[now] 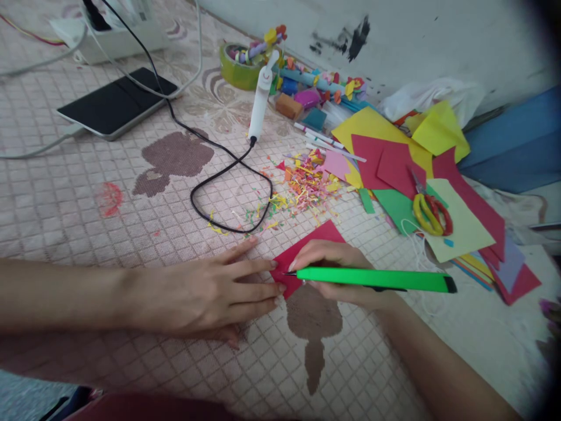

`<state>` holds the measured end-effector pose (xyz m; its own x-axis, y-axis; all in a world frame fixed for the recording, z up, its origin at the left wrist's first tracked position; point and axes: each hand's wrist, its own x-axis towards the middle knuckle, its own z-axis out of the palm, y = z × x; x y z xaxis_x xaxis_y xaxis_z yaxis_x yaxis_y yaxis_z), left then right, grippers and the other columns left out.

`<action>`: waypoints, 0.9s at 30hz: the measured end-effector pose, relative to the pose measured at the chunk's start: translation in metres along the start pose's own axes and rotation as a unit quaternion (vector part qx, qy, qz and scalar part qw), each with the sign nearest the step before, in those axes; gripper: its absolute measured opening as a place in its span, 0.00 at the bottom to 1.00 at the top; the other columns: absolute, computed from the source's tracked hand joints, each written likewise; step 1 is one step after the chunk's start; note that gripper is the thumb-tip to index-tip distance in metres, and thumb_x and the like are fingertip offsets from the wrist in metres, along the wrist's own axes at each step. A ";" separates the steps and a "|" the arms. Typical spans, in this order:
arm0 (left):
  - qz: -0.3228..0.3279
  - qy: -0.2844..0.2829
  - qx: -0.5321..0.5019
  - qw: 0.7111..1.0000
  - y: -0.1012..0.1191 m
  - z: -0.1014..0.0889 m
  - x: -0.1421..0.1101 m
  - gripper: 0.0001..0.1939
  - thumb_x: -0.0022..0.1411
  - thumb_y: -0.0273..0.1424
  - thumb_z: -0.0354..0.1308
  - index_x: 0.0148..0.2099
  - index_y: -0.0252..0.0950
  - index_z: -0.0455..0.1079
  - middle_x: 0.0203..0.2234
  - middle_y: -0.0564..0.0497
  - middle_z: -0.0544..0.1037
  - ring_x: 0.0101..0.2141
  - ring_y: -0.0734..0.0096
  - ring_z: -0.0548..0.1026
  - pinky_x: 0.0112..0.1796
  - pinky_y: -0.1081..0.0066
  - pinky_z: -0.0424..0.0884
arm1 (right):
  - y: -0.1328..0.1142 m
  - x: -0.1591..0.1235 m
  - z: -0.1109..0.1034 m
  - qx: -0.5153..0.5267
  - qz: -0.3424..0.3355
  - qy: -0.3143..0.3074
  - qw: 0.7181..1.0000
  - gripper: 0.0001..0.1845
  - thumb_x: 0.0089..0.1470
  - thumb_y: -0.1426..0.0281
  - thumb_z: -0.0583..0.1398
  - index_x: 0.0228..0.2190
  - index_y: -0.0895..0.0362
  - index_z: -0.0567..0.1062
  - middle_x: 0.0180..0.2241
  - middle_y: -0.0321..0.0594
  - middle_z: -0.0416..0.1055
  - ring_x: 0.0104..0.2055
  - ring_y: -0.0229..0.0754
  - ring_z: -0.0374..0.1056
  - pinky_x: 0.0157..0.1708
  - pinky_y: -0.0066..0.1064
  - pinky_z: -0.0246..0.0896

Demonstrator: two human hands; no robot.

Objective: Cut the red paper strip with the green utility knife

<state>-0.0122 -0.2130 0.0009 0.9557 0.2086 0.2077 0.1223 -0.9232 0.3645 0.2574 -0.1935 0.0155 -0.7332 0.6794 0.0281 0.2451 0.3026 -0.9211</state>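
Flat on the bed cover, left hand [205,295] spread, fingertips pinning the near corner of the red paper [307,251]. Right hand [337,275] just beside, grip pinching a green stick [372,279] lying crosswise, thin tip touching the paper between both hands.

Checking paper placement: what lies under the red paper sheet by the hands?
The red paper sheet lies on the patterned mat. Both hands cover its lower part; beneath it is hidden.
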 end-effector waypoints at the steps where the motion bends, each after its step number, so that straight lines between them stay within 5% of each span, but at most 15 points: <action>1: 0.002 0.005 -0.005 1.000 0.000 0.000 0.000 0.22 0.65 0.38 0.52 0.60 0.38 0.62 0.56 0.49 0.69 0.60 0.59 0.59 0.63 0.51 0.38 | 0.000 0.000 0.000 -0.001 -0.002 0.001 1.000 0.13 0.51 0.74 0.60 0.41 0.55 0.75 0.36 0.41 0.74 0.38 0.41 0.69 0.36 0.33 0.64; 15: -0.012 0.003 -0.034 0.999 -0.001 -0.003 0.001 0.24 0.65 0.38 0.52 0.62 0.40 0.59 0.54 0.49 0.70 0.59 0.60 0.61 0.63 0.53 0.41 | -0.004 0.004 -0.002 -0.015 -0.006 -0.016 1.000 0.12 0.52 0.75 0.60 0.40 0.55 0.75 0.36 0.40 0.74 0.39 0.41 0.69 0.39 0.33 0.64; 27: -0.014 -0.028 -0.023 0.999 -0.002 0.000 0.000 0.26 0.67 0.41 0.48 0.64 0.38 0.55 0.59 0.50 0.64 0.61 0.61 0.58 0.63 0.55 0.33 | -0.007 0.005 -0.004 -0.017 0.000 -0.040 0.999 0.12 0.53 0.70 0.59 0.41 0.56 0.75 0.37 0.41 0.74 0.40 0.42 0.69 0.40 0.34 0.63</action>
<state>-0.0126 -0.2117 -0.0001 0.9658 0.2138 0.1468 0.1369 -0.9011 0.4115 0.2546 -0.1889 0.0234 -0.7810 0.6245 -0.0031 0.2643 0.3260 -0.9077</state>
